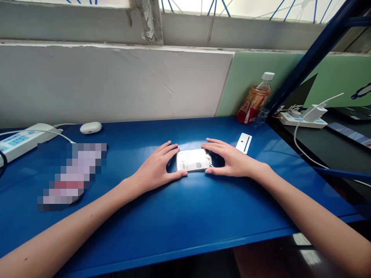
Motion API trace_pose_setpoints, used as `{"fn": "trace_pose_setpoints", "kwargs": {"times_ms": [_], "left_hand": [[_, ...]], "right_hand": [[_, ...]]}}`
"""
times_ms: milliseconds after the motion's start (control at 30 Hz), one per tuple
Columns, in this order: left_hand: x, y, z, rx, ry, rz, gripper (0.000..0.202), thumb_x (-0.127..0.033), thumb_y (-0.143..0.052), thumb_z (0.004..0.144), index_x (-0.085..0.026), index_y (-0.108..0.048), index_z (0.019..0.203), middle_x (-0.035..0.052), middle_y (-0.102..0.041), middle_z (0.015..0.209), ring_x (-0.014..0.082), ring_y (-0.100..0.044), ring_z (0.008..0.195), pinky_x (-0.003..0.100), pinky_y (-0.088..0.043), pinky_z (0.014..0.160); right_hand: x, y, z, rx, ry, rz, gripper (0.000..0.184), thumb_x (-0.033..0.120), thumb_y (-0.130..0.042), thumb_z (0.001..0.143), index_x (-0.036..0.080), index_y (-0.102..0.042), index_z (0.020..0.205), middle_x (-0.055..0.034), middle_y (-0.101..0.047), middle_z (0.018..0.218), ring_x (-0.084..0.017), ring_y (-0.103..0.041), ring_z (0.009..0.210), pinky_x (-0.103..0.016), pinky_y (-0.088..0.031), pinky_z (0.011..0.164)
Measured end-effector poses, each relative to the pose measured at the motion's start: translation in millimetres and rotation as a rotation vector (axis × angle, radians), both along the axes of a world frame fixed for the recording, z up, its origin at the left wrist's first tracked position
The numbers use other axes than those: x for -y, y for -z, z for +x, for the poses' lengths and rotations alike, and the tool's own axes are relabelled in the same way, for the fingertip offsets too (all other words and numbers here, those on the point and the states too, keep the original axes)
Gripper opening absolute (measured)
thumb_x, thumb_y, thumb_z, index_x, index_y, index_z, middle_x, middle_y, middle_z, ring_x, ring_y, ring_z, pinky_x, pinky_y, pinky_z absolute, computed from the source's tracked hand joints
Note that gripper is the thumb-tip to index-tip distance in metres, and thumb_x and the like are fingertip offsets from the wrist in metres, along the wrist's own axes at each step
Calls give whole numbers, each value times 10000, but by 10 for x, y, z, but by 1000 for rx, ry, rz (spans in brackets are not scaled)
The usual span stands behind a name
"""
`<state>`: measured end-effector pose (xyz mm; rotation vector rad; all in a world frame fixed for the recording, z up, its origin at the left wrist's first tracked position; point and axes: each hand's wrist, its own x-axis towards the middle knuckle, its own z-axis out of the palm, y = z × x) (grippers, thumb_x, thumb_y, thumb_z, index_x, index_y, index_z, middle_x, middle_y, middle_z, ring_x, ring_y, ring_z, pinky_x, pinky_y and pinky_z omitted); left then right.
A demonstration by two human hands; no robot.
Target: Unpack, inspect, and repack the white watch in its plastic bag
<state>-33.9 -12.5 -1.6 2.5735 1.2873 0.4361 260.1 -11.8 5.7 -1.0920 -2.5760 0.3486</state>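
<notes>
A small flat packet [191,159] with a white label, a barcode and a square code lies on the blue desk. Clear plastic seems to wrap it, and its contents are hidden. My left hand [155,166] holds its left end, thumb at the near edge and fingertips at the far corner. At the other end, my right hand [228,157] grips it the same way, with the thumb near the lower right corner. Just behind my right hand lies a white card-like piece [244,143] with a dark slot, partly covered by the hand.
A blurred-out phone-like object [72,173] and a white earbud case [91,127] are on the left, near a power strip [26,141]. A drink bottle [255,100] stands back right by a blue metal post [307,58]. Another power strip [304,120] is beyond it.
</notes>
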Motion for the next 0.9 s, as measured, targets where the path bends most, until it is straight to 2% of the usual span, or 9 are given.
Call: {"fn": "trace_pose_setpoints", "kwargs": {"times_ms": [333,467,667,800,900], "left_hand": [[12,4,10,25,-30,-17,969,-812,-557,787,-84,-507,1424,185,-463,1517,354,-329,1466,516,-335,1180],[16,4,0,5,-19,-8,930,-766,-572,817,-88,-472,1446,190,-415,1547,354,-313,1473,512,-328,1184],[73,-62,42,-36,133,25,704,-559,-530,942,-142,-404,1495,159,-304,1614,335,-219,1513,510,-277,1203],[81,-94,179,-102,177,4,681,-533,-435,997,-109,-345,1522,173,-334,1598,321,-192,1521,524,-184,1228],[49,-82,288,-131,181,-22,656,-533,-337,1029,-100,-339,1522,174,-344,1594,323,-168,1526,518,-202,1218]], "right_hand": [[8,-1,-5,-29,-13,24,779,573,-714,808,131,-510,1416,-198,-542,1455,-367,-406,1428,-554,-404,1137],[14,-12,-29,-29,-30,13,755,553,-701,825,123,-512,1417,-203,-539,1456,-364,-425,1414,-546,-409,1133],[15,17,-68,-58,-36,50,706,519,-718,818,116,-564,1378,-224,-566,1419,-383,-452,1387,-567,-428,1106],[36,36,-100,-76,-41,73,678,499,-725,818,138,-576,1371,-216,-572,1408,-374,-478,1366,-563,-440,1094],[54,28,-116,-81,-45,69,668,496,-734,812,173,-573,1374,-206,-564,1414,-373,-483,1362,-568,-443,1088]]}}
